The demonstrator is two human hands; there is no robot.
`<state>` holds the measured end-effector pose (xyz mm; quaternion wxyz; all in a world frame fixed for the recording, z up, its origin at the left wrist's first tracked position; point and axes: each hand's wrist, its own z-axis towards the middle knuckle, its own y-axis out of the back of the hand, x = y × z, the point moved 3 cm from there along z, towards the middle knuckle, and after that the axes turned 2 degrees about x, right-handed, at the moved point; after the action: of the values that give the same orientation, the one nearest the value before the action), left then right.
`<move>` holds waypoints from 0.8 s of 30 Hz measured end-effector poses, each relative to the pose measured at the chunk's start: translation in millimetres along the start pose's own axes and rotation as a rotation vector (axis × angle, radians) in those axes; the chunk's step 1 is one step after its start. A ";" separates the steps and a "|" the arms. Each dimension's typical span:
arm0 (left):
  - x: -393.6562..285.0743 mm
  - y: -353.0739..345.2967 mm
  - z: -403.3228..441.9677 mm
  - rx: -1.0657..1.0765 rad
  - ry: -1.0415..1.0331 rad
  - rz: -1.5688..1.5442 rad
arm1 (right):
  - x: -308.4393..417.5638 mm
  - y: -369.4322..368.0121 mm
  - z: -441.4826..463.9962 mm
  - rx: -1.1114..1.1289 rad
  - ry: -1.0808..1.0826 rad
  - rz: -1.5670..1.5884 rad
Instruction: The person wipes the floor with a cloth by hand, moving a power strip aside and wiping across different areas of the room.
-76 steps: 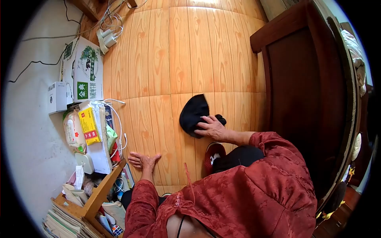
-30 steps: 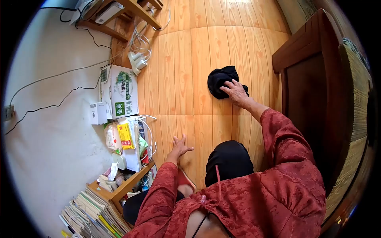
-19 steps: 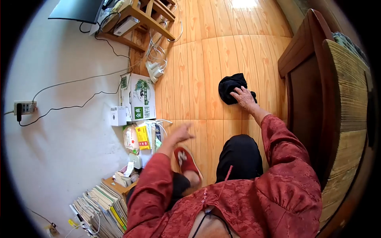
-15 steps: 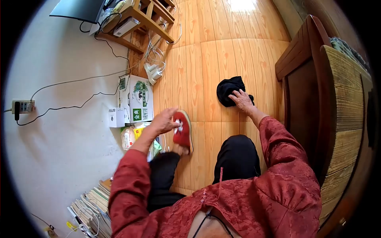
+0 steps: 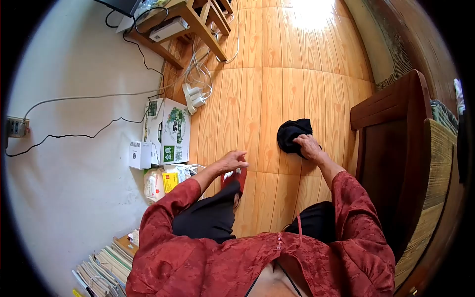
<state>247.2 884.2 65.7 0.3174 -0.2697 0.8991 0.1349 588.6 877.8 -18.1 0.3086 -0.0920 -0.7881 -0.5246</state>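
My right hand [image 5: 308, 147] pinches the edge of a bunched black cloth item [image 5: 293, 132], rounded like a cap; its exact kind is unclear. It appears just above or on the wood-patterned floor. To the left, my left hand [image 5: 232, 162] is held over a red shoe [image 5: 237, 179] with white marks on top. Its fingers are spread apart and hold nothing. The shoe is on my left foot, partly covered by that hand and my black trouser leg [image 5: 208, 212]. My right foot is hidden from view.
Along the left wall stand a printed carton [image 5: 175, 133], a small white box [image 5: 140, 155], and plastic-wrapped packages [image 5: 154, 184]. A white power strip [image 5: 189, 98] with tangled cables lies behind them. Stacked papers [image 5: 101, 267] are at lower left; dark wooden furniture [image 5: 388, 133] borders the right.
My left hand has lifted off the shoe and moved right. My right fingers have closed on the black cloth item. My left leg now covers more of the shoe, and the view has shifted.
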 end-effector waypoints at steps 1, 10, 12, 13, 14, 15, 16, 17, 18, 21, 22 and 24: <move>2.3 -8.1 10.8 0.022 -0.010 -0.001 | 11.6 12.7 1.7 -0.048 -0.008 0.043; 39.3 18.3 55.5 -0.065 0.030 -0.003 | 63.3 49.0 -23.5 -0.322 0.026 0.428; 51.0 26.8 63.7 -0.138 0.046 -0.039 | 55.7 32.9 -44.5 -0.258 -0.067 0.199; 49.0 30.3 65.3 -0.166 0.037 -0.023 | 44.6 13.4 -53.8 -0.216 -0.137 0.078; 44.6 32.8 65.9 -0.191 0.032 -0.008 | 33.7 -9.4 -63.3 -0.085 -0.300 -0.012; 41.5 34.2 68.0 -0.215 0.025 0.008 | 22.4 -31.8 -73.7 0.047 -0.462 -0.103; 41.0 35.2 72.4 -0.248 0.025 0.050 | 14.7 -50.0 -81.8 0.094 -0.446 -0.241; 35.9 36.4 76.2 -0.260 0.026 0.108 | 13.1 -51.1 -80.3 0.091 -0.451 -0.231; 31.4 37.2 80.3 -0.270 0.028 0.164 | 12.0 -53.4 -79.6 0.091 -0.456 -0.221; 33.8 39.3 96.8 -0.294 0.009 0.234 | 8.0 -60.0 -78.6 0.077 -0.367 -0.186; 34.5 36.6 106.9 -0.285 -0.009 0.245 | 2.4 -60.5 -81.6 0.068 -0.337 -0.173; 25.0 38.4 119.2 -0.265 -0.122 0.410 | 2.7 -55.1 -87.4 0.079 -0.341 -0.174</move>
<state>268.3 954.9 -38.5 0.2989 -0.1124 0.8886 0.3292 594.7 776.3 -36.3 0.1276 -0.0989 -0.8540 -0.4946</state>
